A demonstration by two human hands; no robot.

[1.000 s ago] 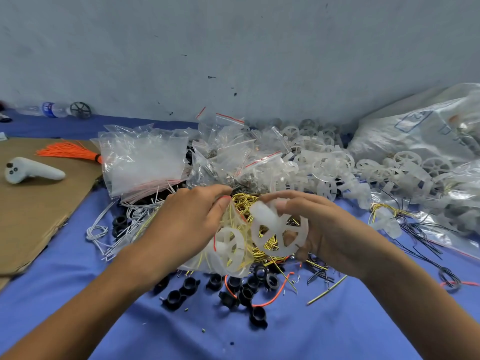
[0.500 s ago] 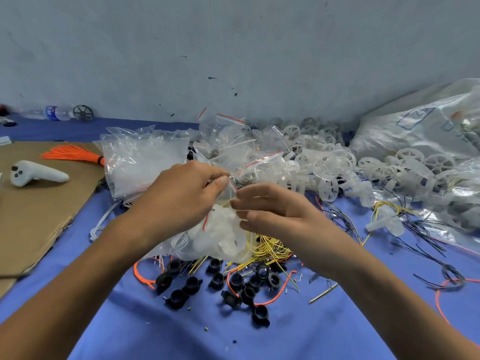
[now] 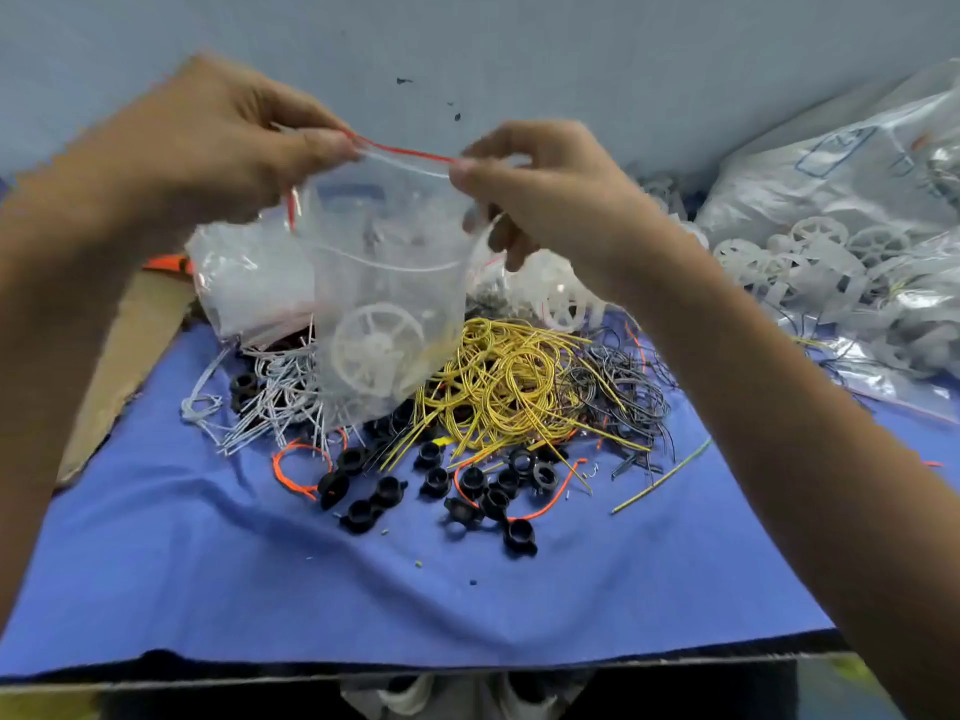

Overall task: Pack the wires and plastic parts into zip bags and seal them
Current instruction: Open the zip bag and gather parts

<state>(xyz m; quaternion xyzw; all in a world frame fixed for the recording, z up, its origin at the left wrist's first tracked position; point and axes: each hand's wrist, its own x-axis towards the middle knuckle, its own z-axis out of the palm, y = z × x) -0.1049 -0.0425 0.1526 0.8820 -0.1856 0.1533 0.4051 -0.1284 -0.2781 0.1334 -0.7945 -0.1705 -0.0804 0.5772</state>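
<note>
With my left hand (image 3: 208,148) and right hand (image 3: 545,200) I'm pinching the red-lined mouth of the zip bag (image 3: 387,241), upper centre of frame. It's hanging above the yellow wires (image 3: 511,376), white wheel (image 3: 376,348) inside, lifted since a moment ago; I reckon sealing is coming next.

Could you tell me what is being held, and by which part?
A clear zip bag, pinched at its red-lined top edge: left hand one end, right hand the other.
</note>
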